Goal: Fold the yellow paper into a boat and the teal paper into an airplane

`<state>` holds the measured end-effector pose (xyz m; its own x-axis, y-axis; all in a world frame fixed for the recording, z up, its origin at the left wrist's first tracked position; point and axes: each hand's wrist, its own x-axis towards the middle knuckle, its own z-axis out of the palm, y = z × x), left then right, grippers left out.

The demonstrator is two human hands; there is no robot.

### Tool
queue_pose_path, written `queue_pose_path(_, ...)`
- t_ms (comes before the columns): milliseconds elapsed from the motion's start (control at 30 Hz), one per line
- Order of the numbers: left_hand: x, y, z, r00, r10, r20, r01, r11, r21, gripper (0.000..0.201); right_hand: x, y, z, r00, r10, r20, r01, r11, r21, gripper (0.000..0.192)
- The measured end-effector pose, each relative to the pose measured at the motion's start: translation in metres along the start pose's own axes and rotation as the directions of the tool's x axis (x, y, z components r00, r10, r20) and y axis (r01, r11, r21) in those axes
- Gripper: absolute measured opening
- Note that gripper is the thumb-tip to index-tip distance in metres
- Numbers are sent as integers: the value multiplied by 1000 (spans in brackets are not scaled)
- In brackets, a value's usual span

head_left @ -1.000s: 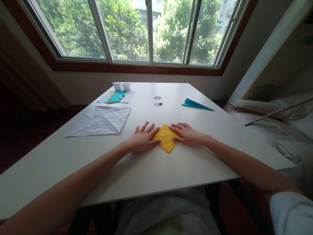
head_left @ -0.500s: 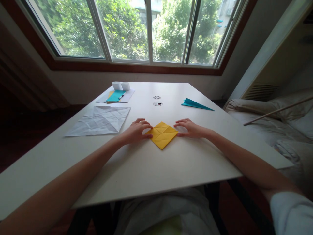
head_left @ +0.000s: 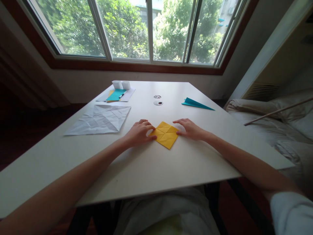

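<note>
"Where do you have the piece?"

"The folded yellow paper [head_left: 166,136] lies flat on the white table [head_left: 146,169], between my hands."

"And the hands?"

"My left hand [head_left: 139,133] curls around the paper's left corner, thumb and fingers to either side; I can't tell whether they pinch it. My right hand [head_left: 192,130] is spread, thumb at the right corner, fingers seemingly clear."

"How will it handle?"

"Very light, I'd judge: bendable, firmer where layers stack, and easily slid by a sideways nudge. A hard squeeze could crumple or tear a corner. I'd take it gently by the corner beside each thumb."

"Anything near?"

"A creased white sheet [head_left: 102,119] beyond my left hand, a teal folded paper [head_left: 197,104] beyond my right."
</note>
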<state>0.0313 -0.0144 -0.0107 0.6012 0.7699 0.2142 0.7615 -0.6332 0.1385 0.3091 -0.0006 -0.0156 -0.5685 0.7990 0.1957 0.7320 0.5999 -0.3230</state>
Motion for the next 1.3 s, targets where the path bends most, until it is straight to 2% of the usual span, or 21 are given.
queue_pose_path(133,2,-10,1,999,39,27,-38,998,-59,39,1,7,1,998,-30,58,30,999,-12,40)
queue_pose_path(300,7,-21,5,997,69,26,-65,990,-122,40,1,8,-3,998,-37,53,36,999,8,34)
queue_pose_path(533,9,-23,3,997,83,8,-81,983,-164,38,-1,8,-7,999,-36,27,34,995,90,31)
queue_pose_path(700,9,-23,6,998,54,-35,-59,986,-156,44,-1,4,-7,997,-76,9,74,990,120,18)
queue_pose_path(967,9,-21,5,973,220,-75,-230,956,-184,16,-1,4,-6,983,-183,18,178,971,161,11)
queue_pose_path(1133,6,-22,3,969,246,-25,-246,948,-200,16,-1,3,-8,971,-228,66,215,963,165,13)
queue_pose_path(1300,2,-20,-7,973,223,56,-208,958,-199,22,-4,3,-16,959,-235,155,211,965,156,23)
